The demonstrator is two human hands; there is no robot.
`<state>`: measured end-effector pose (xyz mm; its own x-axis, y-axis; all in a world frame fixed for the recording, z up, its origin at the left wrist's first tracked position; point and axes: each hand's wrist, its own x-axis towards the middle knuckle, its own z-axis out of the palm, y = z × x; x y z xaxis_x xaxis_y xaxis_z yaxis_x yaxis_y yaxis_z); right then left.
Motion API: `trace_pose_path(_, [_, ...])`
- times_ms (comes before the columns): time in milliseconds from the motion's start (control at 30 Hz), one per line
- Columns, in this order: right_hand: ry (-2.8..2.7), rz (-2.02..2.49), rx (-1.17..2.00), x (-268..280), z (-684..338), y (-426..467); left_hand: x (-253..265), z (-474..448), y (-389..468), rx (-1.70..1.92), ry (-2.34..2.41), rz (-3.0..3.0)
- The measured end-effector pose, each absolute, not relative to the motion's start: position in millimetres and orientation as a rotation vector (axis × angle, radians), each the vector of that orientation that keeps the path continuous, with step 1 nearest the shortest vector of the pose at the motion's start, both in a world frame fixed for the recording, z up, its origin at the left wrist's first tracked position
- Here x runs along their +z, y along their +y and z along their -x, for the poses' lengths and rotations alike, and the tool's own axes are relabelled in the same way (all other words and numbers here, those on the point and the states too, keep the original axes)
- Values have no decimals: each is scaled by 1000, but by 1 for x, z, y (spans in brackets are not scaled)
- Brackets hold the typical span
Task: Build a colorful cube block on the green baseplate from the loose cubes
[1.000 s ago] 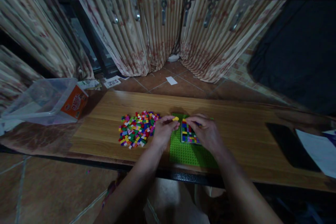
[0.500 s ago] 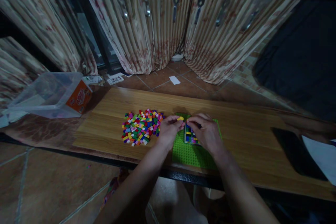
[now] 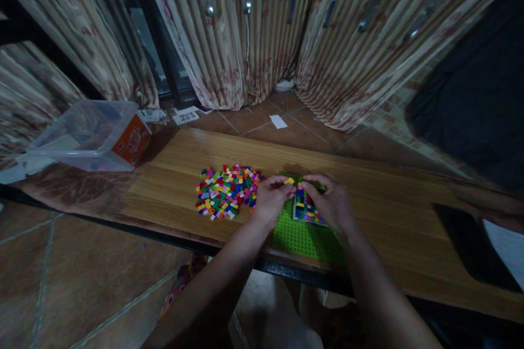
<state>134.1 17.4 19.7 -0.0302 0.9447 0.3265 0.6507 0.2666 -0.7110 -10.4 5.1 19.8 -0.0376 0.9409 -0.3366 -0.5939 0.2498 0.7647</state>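
My left hand (image 3: 272,199) is closed on a small yellow building brick (image 3: 289,180), held between thumb and fingertips above the left part of a green baseplate (image 3: 305,240). On that plate stands a block of multicoloured bricks (image 3: 305,208). My right hand (image 3: 329,199) reaches over the block's upper right, thumb and index finger pinched at its far left corner. Whatever sits in that pinch is too small or too hidden to name. Left of my left hand lies a loose pile of mixed coloured bricks (image 3: 229,191).
The wooden tabletop (image 3: 172,180) carries everything. A clear plastic bin (image 3: 88,142) with an orange label stands at the far left. On the right lie a dark flat object (image 3: 470,245) and a white sheet (image 3: 505,248). Striped curtains (image 3: 262,38) hang behind.
The whole view has shifted slightly, with the table scene appearing further right. My left hand still holds the yellow brick; my right fingers remain at the block's far edge.
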Motion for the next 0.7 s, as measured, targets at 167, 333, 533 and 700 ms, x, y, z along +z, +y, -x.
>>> trace_pose_path(167, [-1749,1496,658,22,-133,20,20,9,5,1296,980,-448])
trace_pose_path(333, [-1681,1539,771,23,-132,21,19,8,6,1299,977,-440])
trace_pose_path(533, [-1653,1515,855,25,-132,21,19,8,6,1292,979,-444])
trace_pose_path(700, [-1670,1509,813,27,-130,20,17,8,6,1288,980,-454])
